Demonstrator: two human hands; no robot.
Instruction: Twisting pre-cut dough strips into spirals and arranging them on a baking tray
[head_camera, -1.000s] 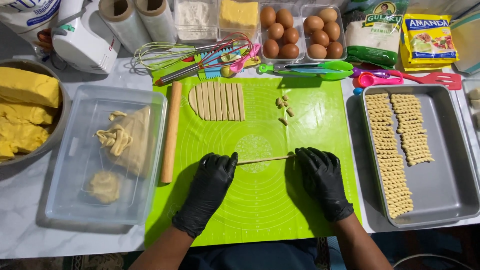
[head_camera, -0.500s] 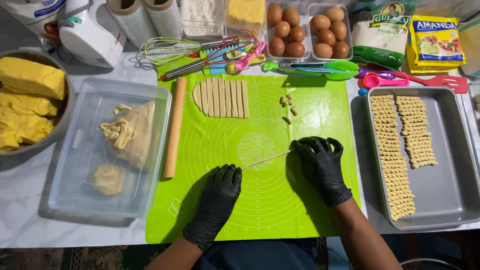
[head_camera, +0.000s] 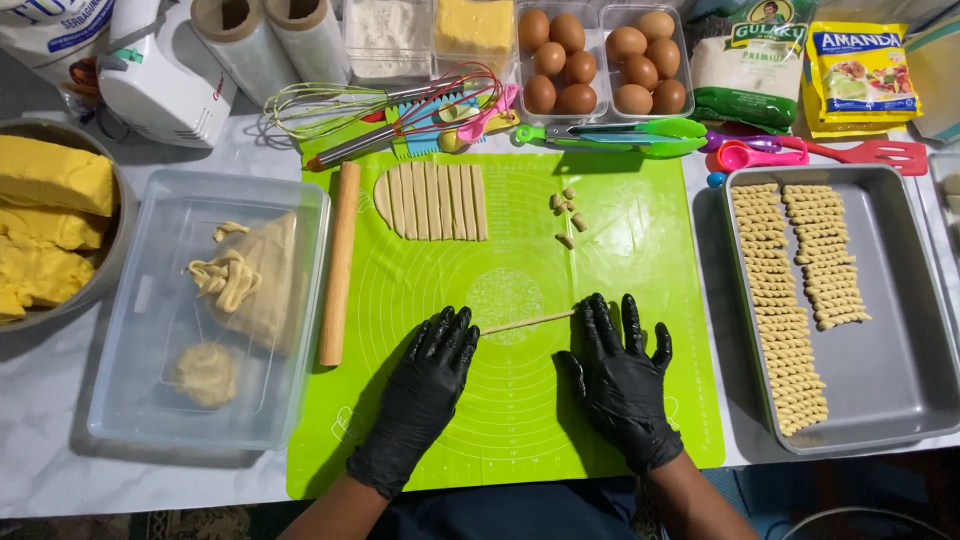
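I see the metal tray (head_camera: 900, 330) holding 2 columns of twisted dough sticks (head_camera: 790, 290), and the clear tub (head_camera: 150, 300) holding dough scraps. My left hand (head_camera: 425, 385) and right hand (head_camera: 620, 375) lie flat, fingers spread, on the green mat (head_camera: 600, 250), touching the ends of a thin dough strip (head_camera: 527, 322) between them.

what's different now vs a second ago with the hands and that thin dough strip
The left hand, which had drawn back toward the person half a second ago, is forward again with its fingers at the left end of the thin dough strip. The right hand stays flat at the strip's right end. The strip stays thin on the green mat. The rolling pin, cut strips and tray are unmoved.
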